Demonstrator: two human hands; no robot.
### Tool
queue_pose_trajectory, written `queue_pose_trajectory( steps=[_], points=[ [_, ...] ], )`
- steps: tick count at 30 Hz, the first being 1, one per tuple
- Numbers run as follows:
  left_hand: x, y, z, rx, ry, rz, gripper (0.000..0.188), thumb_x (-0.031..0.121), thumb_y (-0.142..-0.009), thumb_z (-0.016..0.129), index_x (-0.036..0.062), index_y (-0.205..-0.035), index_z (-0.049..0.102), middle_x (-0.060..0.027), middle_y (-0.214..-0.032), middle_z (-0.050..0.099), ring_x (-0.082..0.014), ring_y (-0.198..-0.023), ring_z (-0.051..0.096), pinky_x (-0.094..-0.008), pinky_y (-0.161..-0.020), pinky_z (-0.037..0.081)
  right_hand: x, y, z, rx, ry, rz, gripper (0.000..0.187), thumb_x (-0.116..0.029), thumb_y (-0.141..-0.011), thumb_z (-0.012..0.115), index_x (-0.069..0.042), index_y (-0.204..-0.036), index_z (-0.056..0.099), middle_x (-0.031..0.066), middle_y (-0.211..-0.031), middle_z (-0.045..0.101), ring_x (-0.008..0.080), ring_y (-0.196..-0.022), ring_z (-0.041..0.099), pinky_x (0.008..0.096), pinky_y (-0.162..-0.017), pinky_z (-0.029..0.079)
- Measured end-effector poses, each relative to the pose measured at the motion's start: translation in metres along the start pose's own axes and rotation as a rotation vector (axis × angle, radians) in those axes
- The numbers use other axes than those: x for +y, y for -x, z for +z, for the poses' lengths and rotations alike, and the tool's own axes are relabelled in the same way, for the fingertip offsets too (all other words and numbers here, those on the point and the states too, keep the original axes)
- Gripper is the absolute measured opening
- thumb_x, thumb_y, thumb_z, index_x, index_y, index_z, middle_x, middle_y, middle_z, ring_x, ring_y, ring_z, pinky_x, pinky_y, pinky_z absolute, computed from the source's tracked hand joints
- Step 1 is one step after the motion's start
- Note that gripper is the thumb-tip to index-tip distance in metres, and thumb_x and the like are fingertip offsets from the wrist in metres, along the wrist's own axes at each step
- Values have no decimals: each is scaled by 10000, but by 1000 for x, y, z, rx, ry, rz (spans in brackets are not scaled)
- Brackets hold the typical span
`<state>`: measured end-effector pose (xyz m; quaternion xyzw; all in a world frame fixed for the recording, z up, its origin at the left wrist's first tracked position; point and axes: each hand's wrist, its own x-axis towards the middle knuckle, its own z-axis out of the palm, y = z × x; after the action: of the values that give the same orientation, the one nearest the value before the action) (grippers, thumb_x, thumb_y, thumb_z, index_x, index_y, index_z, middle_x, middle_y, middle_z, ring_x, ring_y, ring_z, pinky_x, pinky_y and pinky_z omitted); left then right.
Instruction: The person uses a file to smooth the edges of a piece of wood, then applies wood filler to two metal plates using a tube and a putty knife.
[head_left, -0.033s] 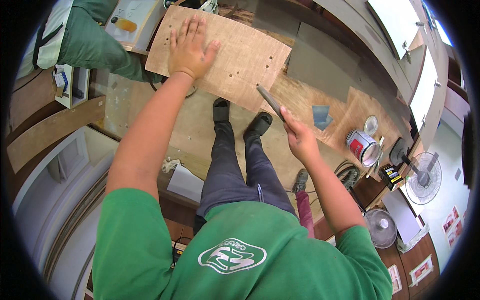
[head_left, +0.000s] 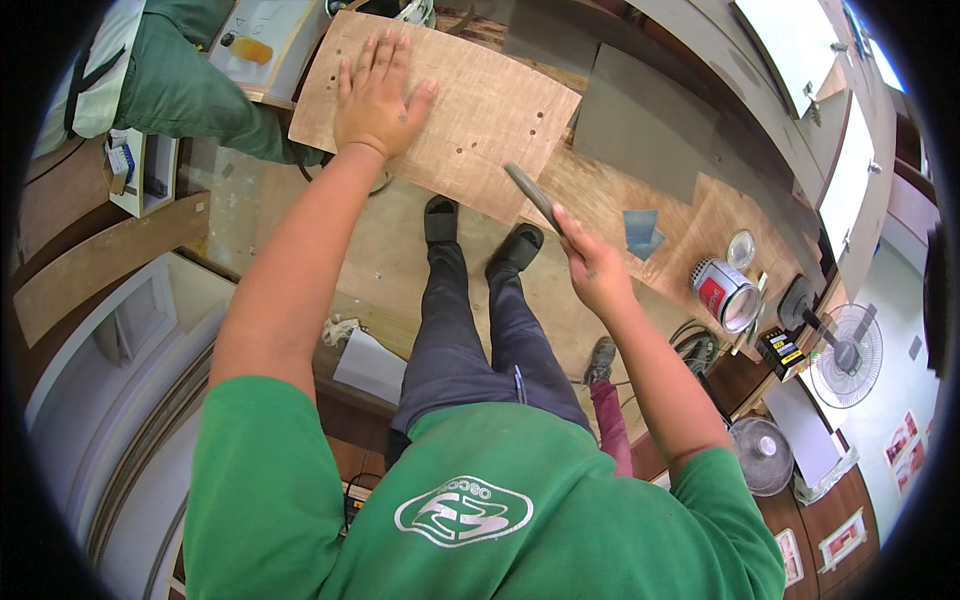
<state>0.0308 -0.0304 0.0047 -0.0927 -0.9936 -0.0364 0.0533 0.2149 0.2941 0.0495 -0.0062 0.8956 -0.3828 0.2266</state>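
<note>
**Left hand [head_left: 375, 105] flat, right hand [head_left: 592, 270] full**

One tan wooden board [head_left: 465, 95] with small round holes lies under the spread left hand. The right hand grips one long, thin, gray stick [head_left: 530, 192]; I can't tell if its tip touches the board. One round metal can [head_left: 713, 280] sits farther right.

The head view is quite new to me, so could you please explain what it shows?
No machine here: these are a person's bare hands, seen from above by the left of two fisheye cameras worn on the head, so straight edges look bent. The left hand lies flat on a wooden board. The right hand holds a narrow grey strip, its far end over or near the board. On the wooden surface to the right are blue-grey pieces and a can.
</note>
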Motion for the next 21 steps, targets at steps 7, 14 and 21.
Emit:
queue_pose_trajectory(
  steps=[7, 14, 21],
  points=[
    [2, -2, 2, 4, 46, 2, 748, 574, -980, 438, 140, -1581, 334, -57, -1661, 274, -225, -1544, 197, -463, -1265, 68, -11, 2, 4, 2, -25, -82, 580, -98, -981, 568, -327, -1503, 463, 175, -890, 667, 348, -815, 664, 435, -752, 526],
    [-6, 5, 0, -3, 41, -16, 738, 559, -979, 448, 149, -1582, 334, -52, -1661, 275, -220, -1545, 193, -459, -1267, 61, -89, 19, -72, -281, -787, 414, 496, -202, -1016, 592, -72, -1481, 481, 24, -742, 590, 121, -676, 570, 296, -667, 469],
    [4, -4, -5, -18, 60, -26, 715, 540, -982, 448, 158, -1578, 344, -52, -1659, 282, -221, -1542, 202, -467, -1266, 66, -29, 91, -4, -65, -459, 623, 361, -352, -1034, 572, -7, -936, 605, 62, -660, 572, 182, -594, 556, 343, -580, 453]
  ],
)
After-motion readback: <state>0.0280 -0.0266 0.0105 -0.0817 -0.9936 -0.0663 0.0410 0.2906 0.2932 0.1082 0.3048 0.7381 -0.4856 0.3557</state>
